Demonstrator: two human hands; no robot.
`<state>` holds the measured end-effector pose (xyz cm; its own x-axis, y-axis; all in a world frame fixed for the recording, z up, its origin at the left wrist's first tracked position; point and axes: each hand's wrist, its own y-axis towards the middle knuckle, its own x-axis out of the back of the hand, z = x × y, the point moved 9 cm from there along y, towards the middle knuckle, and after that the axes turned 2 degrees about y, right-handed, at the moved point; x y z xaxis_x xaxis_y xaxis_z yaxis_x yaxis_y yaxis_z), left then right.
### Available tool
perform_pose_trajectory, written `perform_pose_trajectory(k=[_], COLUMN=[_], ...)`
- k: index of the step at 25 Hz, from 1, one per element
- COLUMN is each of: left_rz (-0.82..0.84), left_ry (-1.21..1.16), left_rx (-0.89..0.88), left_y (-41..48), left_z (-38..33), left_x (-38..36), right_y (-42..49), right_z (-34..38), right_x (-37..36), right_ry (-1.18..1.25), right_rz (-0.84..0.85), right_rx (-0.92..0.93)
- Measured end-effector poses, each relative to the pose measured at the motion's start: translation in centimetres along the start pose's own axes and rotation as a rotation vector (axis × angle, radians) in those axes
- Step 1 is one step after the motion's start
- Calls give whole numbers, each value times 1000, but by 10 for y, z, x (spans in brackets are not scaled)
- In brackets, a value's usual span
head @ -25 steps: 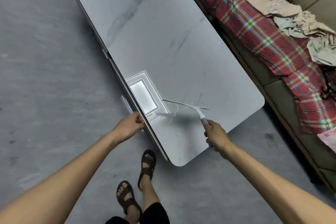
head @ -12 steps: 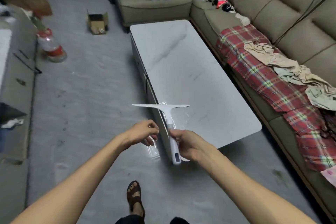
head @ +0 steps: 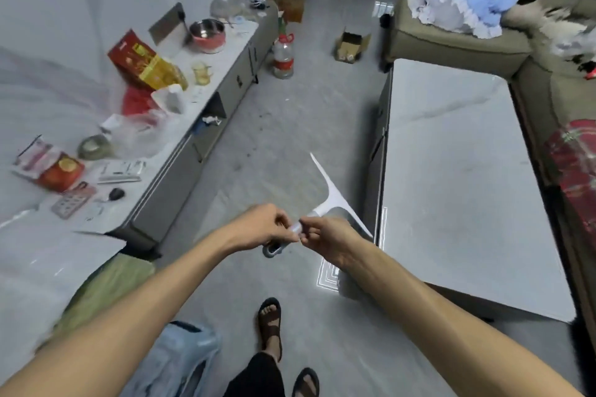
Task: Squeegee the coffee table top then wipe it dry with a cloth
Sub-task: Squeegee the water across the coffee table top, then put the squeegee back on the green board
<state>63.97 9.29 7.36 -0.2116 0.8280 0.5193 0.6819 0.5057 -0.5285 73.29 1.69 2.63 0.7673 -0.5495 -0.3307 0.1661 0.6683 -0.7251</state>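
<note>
A long low cabinet (head: 180, 126) is running along the left wall, carrying a red and yellow box (head: 142, 61), a metal pot (head: 207, 31) and assorted clutter (mostly blurred). On the grey floor (head: 290, 126) a large clear bottle with a red label (head: 283, 58) is standing near the cabinet's far end, and an open cardboard box (head: 351, 44) is lying further right. A pile of blue and white laundry (head: 464, 5) is sitting on the olive sofa (head: 451, 45) at the back.

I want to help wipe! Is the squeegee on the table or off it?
Off. Both hands hold the squeegee in the air over the floor, beside the coffee table.
</note>
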Motion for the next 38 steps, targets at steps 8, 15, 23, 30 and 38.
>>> perform_pose_trajectory(k=[8, 15, 23, 30, 38], left_rz=[-108, -197, -213, -385, -525], left_ry=[-282, -443, -509, -471, -187], left_rx=[342, 538, 588, 589, 637], left_y=[-174, -303, -294, -233, -232], left_z=[200, 400, 691, 857, 888], left_x=[-13, -25, -55, -60, -58], right_y=[-6, 19, 174, 320, 336], right_z=[-177, -339, -533, -624, -648], right_x=[-141, -283, -396, -450, -443], right_ry=[-234, -481, -743, -810, -760], right_rz=[154, 220, 75, -14, 57], right_rx=[-198, -244, -167, 35, 70])
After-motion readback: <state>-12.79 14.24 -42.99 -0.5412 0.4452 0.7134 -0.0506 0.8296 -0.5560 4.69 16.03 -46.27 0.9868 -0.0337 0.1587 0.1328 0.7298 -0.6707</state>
